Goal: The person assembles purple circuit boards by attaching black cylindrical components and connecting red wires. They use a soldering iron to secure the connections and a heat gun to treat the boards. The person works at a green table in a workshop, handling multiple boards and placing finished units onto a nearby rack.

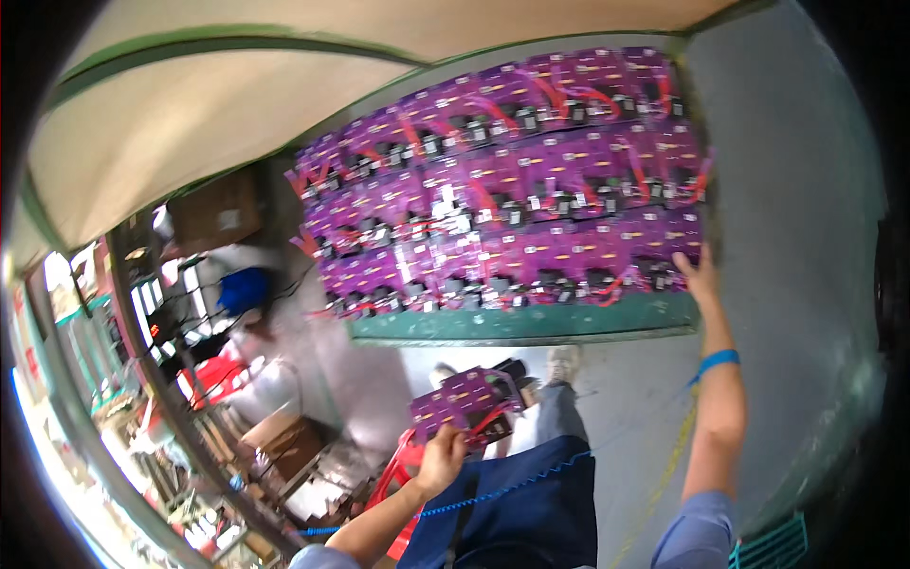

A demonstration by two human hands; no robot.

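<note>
The left hand [442,457] grasps a purple circuit board [459,400] in its fingers, held off the surface's [526,325] near edge. The right hand [700,281] is at the near right corner, by the rows of purple boards [559,251]; whether its fingers grip one, I cannot tell.

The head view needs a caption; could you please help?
Left hand holding purple boards, right hand at the edge of more boards on a green table.
</note>
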